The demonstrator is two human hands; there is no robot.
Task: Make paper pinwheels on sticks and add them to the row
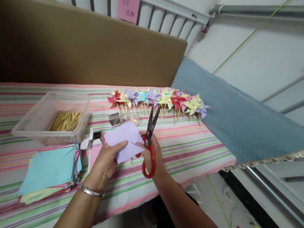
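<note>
Left hand (107, 162) pinches the purple sheet (122, 133), thumb pressed flat on top, fingers underneath. Right hand (156, 157) is closed around the red-handled scissors (149, 132), and its thumb also rests at the sheet's right edge. Blades point up and away from the sheet, parted a little, not on the paper. Sheet is held above the striped cloth (197, 147), between the two hands, with lines running in from its corners — cuts or creases, can't tell which.

Step in hand looks like preparing this one sheet; judging by the blade angle, no cut at this instant. Any further snip calls for turning the blades to the paper while the left thumb stays clear of the line.

Around: paper stack (48, 170) and clear tub (40, 137) of sticks (64, 121) to the left; row of pinwheels (164, 98) beyond the hands.
</note>
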